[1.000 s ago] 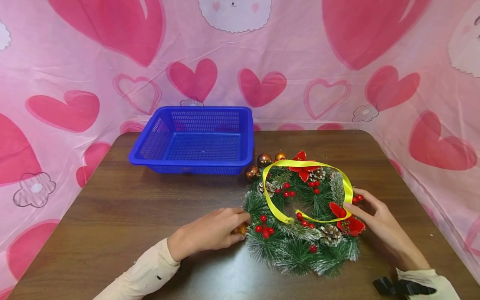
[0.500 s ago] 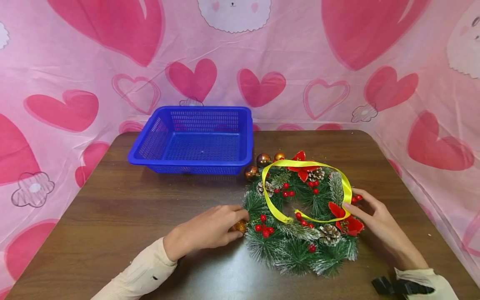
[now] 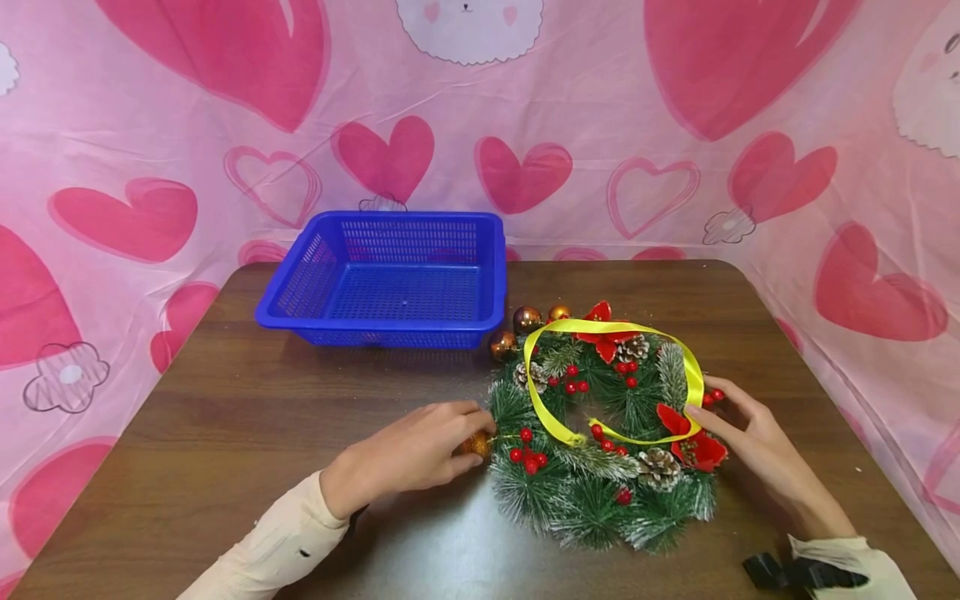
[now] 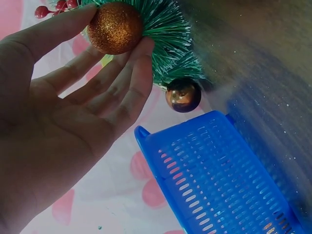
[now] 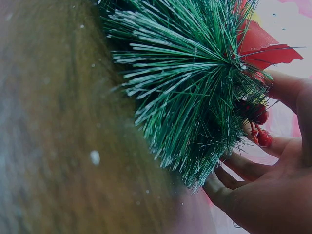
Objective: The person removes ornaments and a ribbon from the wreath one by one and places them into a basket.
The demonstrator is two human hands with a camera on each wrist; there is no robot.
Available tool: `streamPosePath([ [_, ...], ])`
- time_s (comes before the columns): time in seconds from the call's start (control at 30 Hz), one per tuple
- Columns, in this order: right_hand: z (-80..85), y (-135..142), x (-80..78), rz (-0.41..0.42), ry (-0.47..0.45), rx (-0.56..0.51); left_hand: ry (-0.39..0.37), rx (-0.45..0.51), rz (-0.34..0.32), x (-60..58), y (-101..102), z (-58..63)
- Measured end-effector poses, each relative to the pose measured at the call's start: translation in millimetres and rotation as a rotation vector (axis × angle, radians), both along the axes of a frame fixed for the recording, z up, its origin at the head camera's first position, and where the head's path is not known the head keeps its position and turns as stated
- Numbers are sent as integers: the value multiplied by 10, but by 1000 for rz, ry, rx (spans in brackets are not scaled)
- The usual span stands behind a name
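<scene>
table point(image 3: 337, 379) bears wreath point(image 3: 596, 500), flat; rt hand point(image 3: 772, 458) pinching its rt edge. lt hand point(image 3: 408, 450) pinches glitter ball point(image 4: 115, 28) by wreath's lt edge; touching, can't tell. prob best: rt firm, lt light, w/o tugging.

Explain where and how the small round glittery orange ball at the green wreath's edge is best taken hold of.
Probably by a pinch across its middle, coming from the person's left: the round glittery orange ball offers opposite curved sides, and the bristly green wreath lies on its right. The left hand holds it so, thumb opposite fingers.
</scene>
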State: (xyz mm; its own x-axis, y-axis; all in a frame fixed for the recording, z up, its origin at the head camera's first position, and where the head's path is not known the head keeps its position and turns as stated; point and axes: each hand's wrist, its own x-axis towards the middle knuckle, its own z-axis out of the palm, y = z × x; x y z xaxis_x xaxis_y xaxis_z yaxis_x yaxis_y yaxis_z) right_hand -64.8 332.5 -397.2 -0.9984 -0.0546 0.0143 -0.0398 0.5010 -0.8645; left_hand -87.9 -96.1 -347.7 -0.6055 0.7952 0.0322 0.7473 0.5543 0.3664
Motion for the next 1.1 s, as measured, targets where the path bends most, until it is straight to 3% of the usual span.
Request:
streamPosePath([
  [0.53, 6, 5, 2, 5, -16, -8, 126, 74, 8, -2, -43, 100],
  [1.1, 8, 7, -7, 2, -19, -2, 116, 132, -26, 67, 22, 108],
])
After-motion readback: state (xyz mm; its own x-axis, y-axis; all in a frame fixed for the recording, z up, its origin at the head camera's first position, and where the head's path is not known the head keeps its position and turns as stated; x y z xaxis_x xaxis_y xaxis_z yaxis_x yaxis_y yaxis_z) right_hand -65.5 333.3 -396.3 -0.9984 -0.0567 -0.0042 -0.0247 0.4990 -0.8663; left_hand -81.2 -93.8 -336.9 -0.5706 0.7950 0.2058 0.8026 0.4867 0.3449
